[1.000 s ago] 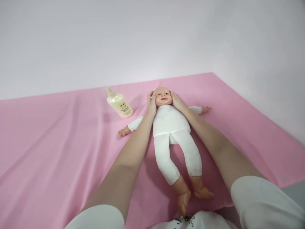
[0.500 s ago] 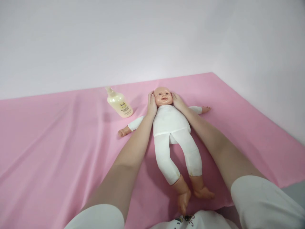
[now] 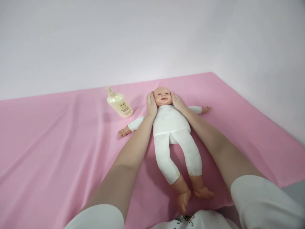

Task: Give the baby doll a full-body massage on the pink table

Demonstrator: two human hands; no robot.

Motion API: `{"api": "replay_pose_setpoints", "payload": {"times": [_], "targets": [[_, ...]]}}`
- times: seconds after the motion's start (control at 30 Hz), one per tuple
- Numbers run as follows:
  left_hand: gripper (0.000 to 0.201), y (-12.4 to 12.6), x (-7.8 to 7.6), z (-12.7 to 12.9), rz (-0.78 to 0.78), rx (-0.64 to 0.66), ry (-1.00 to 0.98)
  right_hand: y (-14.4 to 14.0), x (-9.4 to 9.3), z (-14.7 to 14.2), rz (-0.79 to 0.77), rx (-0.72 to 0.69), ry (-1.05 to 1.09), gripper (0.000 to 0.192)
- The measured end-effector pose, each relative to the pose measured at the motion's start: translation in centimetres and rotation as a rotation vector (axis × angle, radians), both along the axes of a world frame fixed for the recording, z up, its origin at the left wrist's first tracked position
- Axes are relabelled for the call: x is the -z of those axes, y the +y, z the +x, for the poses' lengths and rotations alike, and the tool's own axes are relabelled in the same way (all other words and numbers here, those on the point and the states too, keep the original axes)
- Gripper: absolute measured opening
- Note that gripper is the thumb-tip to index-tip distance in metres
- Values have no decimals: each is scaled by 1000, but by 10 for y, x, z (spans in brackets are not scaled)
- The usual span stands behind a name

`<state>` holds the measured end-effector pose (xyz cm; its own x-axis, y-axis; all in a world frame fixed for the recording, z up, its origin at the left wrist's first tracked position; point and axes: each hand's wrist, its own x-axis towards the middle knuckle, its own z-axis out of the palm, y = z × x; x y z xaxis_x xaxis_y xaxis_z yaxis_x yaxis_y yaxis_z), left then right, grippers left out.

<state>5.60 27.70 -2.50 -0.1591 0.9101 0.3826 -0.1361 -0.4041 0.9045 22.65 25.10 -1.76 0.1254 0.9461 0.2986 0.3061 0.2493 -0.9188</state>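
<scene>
A baby doll (image 3: 171, 119) with a bald head and a white cloth body lies on its back, its feet toward me. My left hand (image 3: 152, 104) rests against the left side of its head, fingers stretched out and pointing away from me. Against the right side of the head lies my right hand (image 3: 176, 101), its fingers extended too. Both palms touch the head from the sides, and part of each hand is hidden by it. To the left of the doll is a pale yellow pump bottle (image 3: 120, 104) with a small printed label.
Beneath everything spreads a pink cloth (image 3: 59, 143), wrinkled on the left, with a far corner at the upper right. Beyond it is a plain white surface (image 3: 143, 41). The doll's arms stretch out sideways past my forearms.
The doll's head and both hands have shifted very slightly to the left. The doll's body and the bottle stay where they were.
</scene>
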Motion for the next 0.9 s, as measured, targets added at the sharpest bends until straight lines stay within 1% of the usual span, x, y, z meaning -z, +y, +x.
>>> {"api": "replay_pose_setpoints", "payload": {"times": [0.07, 0.17, 0.3, 0.37, 0.5, 0.63, 0.73, 0.8, 0.9], "targets": [[52, -4, -3, -2, 63, -16, 67, -8, -5, -2, 28, -48, -42, 60], [64, -9, -6, -5, 133, 17, 223, -20, -14, -5, 53, -135, -118, 65], [92, -10, -8, -6, 144, 40, 432, -27, -23, -6, -1, -128, -200, 69], [98, -9, -7, -6, 155, 44, 477, -28, -24, -7, -15, -110, -229, 67], [94, -6, -5, -6, 175, 54, 465, -27, -24, -7, 6, -102, -235, 69], [86, -4, -2, -7, 182, 65, 436, -23, -20, -7, 49, -117, -194, 78], [83, -4, -1, -7, 173, 57, 408, -18, -15, -5, 53, -109, -159, 84], [80, -4, -1, -7, 162, 46, 378, -14, -11, -4, 28, -69, -132, 83], [72, -4, -2, -7, 161, 29, 332, -8, -7, -1, 0, -5, -114, 71]]}}
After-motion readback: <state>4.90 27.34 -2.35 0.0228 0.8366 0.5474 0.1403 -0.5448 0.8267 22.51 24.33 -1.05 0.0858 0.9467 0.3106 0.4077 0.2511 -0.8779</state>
